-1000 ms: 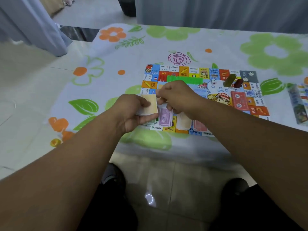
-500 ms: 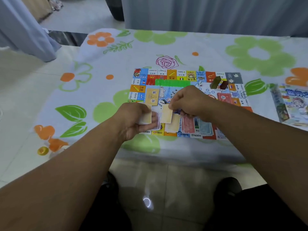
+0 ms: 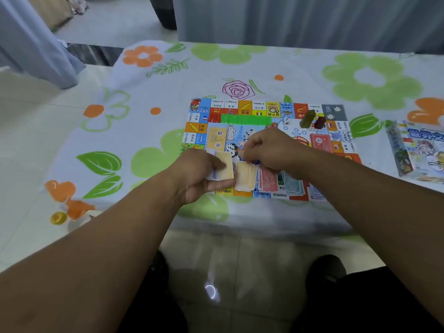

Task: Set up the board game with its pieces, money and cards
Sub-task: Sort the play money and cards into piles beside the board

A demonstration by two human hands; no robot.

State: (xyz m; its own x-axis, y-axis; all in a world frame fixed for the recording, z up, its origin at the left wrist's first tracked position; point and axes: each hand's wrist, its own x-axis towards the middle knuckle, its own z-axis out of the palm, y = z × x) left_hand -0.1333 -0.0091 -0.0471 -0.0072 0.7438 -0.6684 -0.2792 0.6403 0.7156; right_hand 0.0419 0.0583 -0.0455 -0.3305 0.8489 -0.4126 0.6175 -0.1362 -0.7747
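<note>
A colourful game board (image 3: 242, 109) lies flat on the flowered tablecloth. My left hand (image 3: 199, 176) grips a small stack of play money (image 3: 224, 168) with a tan note on top, over the board's near edge. My right hand (image 3: 269, 150) hovers just right of it with fingers curled; whether it pinches a note is hidden. Piles of notes lie along the near edge: tan (image 3: 245, 176), red (image 3: 269, 180), grey-blue (image 3: 292, 185). A tan card stack (image 3: 216, 138) and a red card stack (image 3: 320, 143) sit on the board. Green (image 3: 307, 118) and dark red (image 3: 319, 122) pieces stand at the far right corner, beside a die (image 3: 286, 121).
The game box (image 3: 418, 152) lies at the right on the tablecloth (image 3: 144, 131). A green strip (image 3: 245, 118) lies across the board's far side. The table's near edge runs just below the board, with tiled floor and my knees beneath. Curtains hang behind.
My right hand has moved from the stack in my left hand toward the piles and back near it. A tan note now lies on the tan pile. The view shifted left slightly.
</note>
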